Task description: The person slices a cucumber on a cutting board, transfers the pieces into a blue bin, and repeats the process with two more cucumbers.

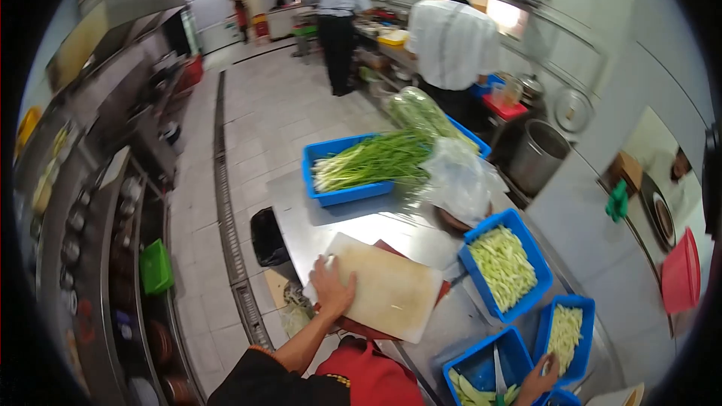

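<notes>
My left hand (pixel 332 286) lies with fingers spread on the left part of a white cutting board (pixel 395 286), which rests on a reddish-brown board on the steel table (pixel 293 214). At the lower right, my right hand (pixel 538 382) is beside a blue tray (pixel 589 331) of cut pale-green vegetable (pixel 564 334); its fingers are partly bent, and what they hold, if anything, is too small to tell. Left of it, a knife (pixel 499 370) leans in another blue tray (pixel 461 361) with larger green pieces (pixel 474 392).
A blue tray (pixel 346 197) of green onions (pixel 368 165), a plastic bag (pixel 459 180) and a blue tray (pixel 489 308) of cut vegetable stand around the board. A black bin (pixel 269 237) is left of the table. Two people (pixel 453 37) stand at the back counter.
</notes>
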`<move>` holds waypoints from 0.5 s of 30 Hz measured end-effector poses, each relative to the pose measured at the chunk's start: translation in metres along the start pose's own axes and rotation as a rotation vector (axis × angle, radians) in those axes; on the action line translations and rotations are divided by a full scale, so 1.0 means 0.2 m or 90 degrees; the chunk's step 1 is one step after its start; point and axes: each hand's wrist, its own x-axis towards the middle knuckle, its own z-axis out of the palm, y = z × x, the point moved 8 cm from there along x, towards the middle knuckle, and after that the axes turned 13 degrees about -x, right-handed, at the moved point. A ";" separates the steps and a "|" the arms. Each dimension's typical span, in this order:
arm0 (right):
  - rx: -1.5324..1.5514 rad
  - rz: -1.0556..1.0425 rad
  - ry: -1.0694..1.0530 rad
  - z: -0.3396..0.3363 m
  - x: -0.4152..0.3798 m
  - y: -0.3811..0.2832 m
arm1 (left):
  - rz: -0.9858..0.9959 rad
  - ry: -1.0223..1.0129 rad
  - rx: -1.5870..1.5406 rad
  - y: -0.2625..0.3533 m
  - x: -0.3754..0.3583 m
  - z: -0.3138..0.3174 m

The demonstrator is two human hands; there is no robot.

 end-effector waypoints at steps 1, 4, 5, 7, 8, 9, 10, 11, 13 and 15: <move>0.018 -0.089 0.064 -0.13 -0.15 -0.26 | -0.018 0.019 0.004 -0.01 0.00 -0.02; -0.094 -0.109 -0.103 -0.03 -0.45 -0.41 | -0.016 0.012 -0.002 -0.01 -0.02 -0.02; -0.098 -0.125 -0.103 0.03 -0.50 -0.37 | -0.012 0.009 -0.015 0.00 -0.02 -0.02; -0.260 -0.296 0.057 0.06 -0.61 -0.39 | -0.003 -0.002 -0.039 0.01 0.00 -0.02; -0.258 -0.297 0.057 0.06 -0.63 -0.38 | -0.003 0.000 -0.038 0.00 -0.01 -0.01; -0.241 -0.260 0.041 0.06 -0.63 -0.35 | -0.003 0.004 -0.030 0.00 -0.01 0.00; -0.223 -0.223 0.024 0.06 -0.63 -0.32 | -0.001 0.008 -0.022 -0.01 0.00 0.00; -0.221 -0.221 0.022 0.04 -0.65 -0.34 | 0.001 0.007 -0.019 -0.01 0.01 -0.01; -0.368 -0.172 0.073 -0.05 -0.67 -0.35 | -0.006 -0.001 -0.041 -0.01 0.00 -0.01; -0.314 -0.123 0.081 -0.13 -0.67 -0.37 | -0.004 0.001 -0.044 -0.01 0.00 -0.01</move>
